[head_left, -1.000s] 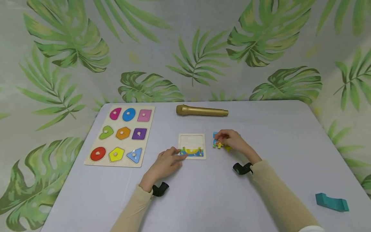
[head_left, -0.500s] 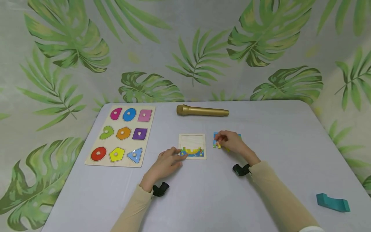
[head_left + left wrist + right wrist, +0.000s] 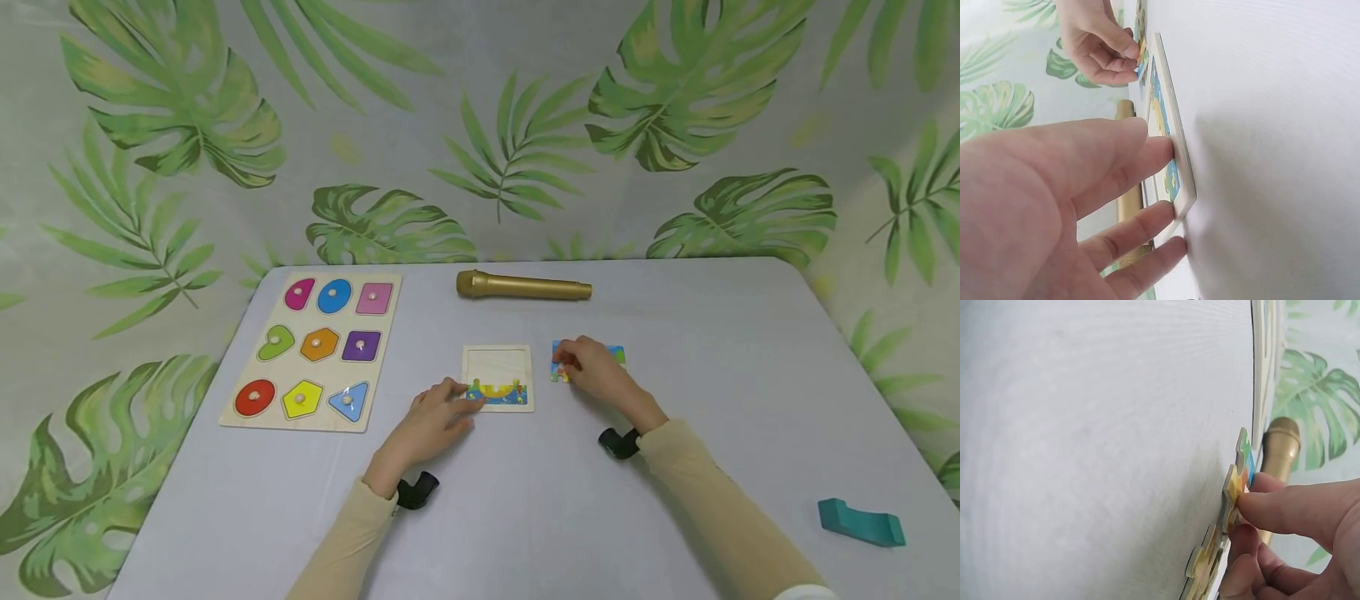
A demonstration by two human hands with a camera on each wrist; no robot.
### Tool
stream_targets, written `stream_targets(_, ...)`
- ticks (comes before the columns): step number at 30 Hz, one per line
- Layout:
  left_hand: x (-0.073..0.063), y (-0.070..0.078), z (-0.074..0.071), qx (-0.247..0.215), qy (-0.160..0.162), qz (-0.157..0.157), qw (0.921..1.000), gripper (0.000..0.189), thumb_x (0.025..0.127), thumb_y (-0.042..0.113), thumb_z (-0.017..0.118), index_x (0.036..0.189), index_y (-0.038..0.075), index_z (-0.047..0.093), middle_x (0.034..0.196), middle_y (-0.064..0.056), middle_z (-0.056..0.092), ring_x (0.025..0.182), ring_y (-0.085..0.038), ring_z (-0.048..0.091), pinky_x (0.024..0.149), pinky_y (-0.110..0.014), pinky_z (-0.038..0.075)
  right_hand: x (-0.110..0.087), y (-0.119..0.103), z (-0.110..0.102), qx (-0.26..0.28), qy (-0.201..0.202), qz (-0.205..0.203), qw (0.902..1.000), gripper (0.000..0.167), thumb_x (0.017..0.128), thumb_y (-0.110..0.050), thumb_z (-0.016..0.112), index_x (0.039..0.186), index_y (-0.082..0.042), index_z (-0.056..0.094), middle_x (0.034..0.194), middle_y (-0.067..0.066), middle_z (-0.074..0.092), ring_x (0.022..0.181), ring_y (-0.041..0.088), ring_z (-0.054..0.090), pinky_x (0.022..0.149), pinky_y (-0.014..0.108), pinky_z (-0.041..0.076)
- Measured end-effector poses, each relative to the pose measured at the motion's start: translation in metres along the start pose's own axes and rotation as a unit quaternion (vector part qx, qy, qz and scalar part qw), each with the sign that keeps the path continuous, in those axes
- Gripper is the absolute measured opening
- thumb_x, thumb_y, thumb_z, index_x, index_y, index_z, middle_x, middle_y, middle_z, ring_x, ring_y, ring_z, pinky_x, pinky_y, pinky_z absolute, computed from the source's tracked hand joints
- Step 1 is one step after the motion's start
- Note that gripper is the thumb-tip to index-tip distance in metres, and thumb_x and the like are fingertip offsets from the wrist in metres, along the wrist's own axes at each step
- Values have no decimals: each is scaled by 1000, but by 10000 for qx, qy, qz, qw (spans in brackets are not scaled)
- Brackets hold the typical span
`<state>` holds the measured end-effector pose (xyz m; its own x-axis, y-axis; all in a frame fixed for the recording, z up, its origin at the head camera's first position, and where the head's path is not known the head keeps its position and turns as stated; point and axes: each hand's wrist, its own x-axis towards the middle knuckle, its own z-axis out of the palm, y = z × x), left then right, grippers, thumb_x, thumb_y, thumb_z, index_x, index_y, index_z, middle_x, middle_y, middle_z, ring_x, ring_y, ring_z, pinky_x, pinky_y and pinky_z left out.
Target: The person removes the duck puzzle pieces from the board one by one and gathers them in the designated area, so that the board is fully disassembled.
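A small wooden puzzle board [image 3: 529, 371] lies mid-table, its lower part filled with blue and yellow puzzle pieces [image 3: 510, 396] and its upper part bare wood. My left hand [image 3: 431, 421] rests with extended fingertips on the board's lower left corner; the left wrist view shows these fingertips [image 3: 1161, 149] against its edge. To the right of the board, my right hand [image 3: 600, 372] is over a group of colourful loose puzzle pieces [image 3: 617, 352], partly hiding them. In the right wrist view, thumb and fingers pinch a yellow and orange puzzle piece [image 3: 1231, 490].
A gold microphone [image 3: 525, 287] lies behind the puzzle board. At the left is a wooden peg board [image 3: 296, 367] with several coloured shapes. A teal curved block [image 3: 861, 523] lies near the right edge of the table.
My right hand has turned and shifted slightly, its wrist moving left, so more of the loose pieces shows at their right side. The left hand stays on the puzzle board.
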<state>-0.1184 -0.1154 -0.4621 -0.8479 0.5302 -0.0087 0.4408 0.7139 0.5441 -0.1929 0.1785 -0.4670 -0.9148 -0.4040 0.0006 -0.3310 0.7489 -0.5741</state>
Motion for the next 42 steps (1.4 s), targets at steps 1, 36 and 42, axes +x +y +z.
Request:
stream_targets(1, 0, 1, 0, -2, 18, 9, 10000, 32, 95, 18, 60, 126, 11, 64, 129, -17, 48, 121, -35, 44, 101, -57, 28, 0, 0, 1, -61, 15, 25, 10000, 14, 87, 5, 61, 95, -5, 65, 83, 6, 54, 75, 21, 49, 64, 31, 44)
stream_targets(36, 13, 16, 16, 622, -27, 912, 9939, 34, 94, 14, 61, 126, 2, 62, 134, -12, 52, 123, -31, 44, 95, -51, 40, 0, -45, 28, 1485, -294, -733, 9858, 23, 83, 11, 63, 103, -1, 66, 100, 8, 64, 85, 19, 56, 76, 31, 49)
stream_targets(42, 15, 17, 15, 577, -152, 766, 9953, 34, 95, 16, 60, 127, 4, 62, 136, -11, 51, 126, -32, 42, 96, -52, 39, -1, -47, 27, 1746, -193, -829, 9810, 26, 83, 13, 61, 104, -1, 66, 102, 10, 62, 88, 22, 59, 79, 34, 50)
